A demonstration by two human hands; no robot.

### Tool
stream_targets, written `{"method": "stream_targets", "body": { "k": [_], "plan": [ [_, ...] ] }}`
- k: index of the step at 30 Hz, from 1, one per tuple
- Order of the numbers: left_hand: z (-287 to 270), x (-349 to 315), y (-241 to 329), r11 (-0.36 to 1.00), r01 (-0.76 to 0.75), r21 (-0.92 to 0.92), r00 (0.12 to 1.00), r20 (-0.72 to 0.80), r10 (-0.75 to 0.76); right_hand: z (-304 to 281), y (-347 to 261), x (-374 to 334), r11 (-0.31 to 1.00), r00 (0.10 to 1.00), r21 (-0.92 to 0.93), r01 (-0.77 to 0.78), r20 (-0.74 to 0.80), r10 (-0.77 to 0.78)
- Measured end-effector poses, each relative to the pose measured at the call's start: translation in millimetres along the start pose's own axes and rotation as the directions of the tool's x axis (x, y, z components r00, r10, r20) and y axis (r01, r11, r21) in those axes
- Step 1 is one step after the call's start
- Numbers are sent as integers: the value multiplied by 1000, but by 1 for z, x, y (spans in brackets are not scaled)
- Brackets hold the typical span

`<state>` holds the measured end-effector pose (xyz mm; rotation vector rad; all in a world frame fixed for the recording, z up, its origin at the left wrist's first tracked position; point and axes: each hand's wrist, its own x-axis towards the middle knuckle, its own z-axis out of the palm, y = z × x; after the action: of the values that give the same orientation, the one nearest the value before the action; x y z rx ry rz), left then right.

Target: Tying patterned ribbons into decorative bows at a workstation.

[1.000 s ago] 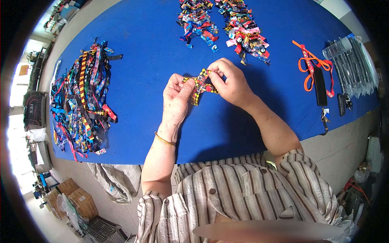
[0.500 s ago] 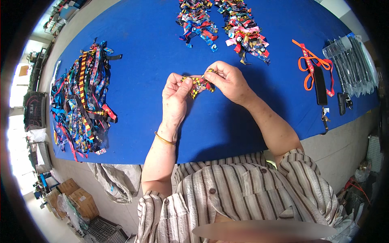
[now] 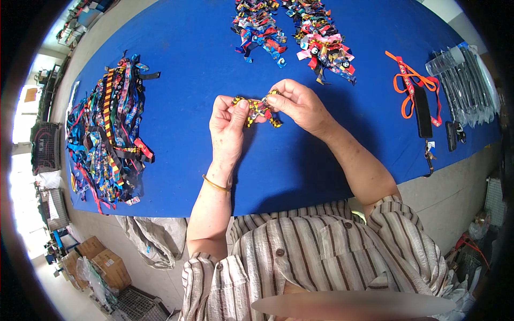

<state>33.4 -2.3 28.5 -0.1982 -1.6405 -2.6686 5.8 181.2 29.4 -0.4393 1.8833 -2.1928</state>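
Observation:
Between my two hands, over the middle of the blue table [image 3: 214, 59], is a small patterned ribbon bow [image 3: 257, 111] in yellow, black and red. My left hand [image 3: 229, 120] is closed on its left side, thumb on top. On its right side my right hand [image 3: 296, 106] pinches the ribbon between thumb and forefinger. Two rows of similar tied ribbon pieces lie at the far side: a mostly blue and red row [image 3: 262, 35] and a more mixed row [image 3: 324, 43] to its right. A heap of long patterned straps [image 3: 112, 134] lies to the left.
At the right lie an orange cord [image 3: 399, 80], a black strip-like case [image 3: 423, 112], a small black object [image 3: 453, 136], keys [image 3: 430, 155] and a stack of plastic-wrapped dark items [image 3: 471, 88]. Cardboard boxes [image 3: 111, 267] and a wire crate [image 3: 136, 307] stand on the floor at left.
The ribbon bow has turned a little between my fingers, showing more of its left end. My left hand has shifted slightly left; both hands keep their hold.

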Motion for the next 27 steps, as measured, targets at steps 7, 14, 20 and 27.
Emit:
{"method": "stream_targets", "body": {
  "k": [7,14,20,27],
  "plan": [
    [-4,0,-4,996,61,64,997,35,-63,-2,-4,-1,989,982,15,-145,128,142],
    [-4,0,-4,992,101,75,995,9,-101,-4,-3,0,979,974,63,-192,137,182],
    [-12,1,-6,993,76,85,996,43,-80,-3,-11,-2,981,972,43,-189,149,181],
    [2,2,-2,908,-165,384,964,-130,230,6,-11,-3,997,998,72,-35,-40,38]
  ]
}}
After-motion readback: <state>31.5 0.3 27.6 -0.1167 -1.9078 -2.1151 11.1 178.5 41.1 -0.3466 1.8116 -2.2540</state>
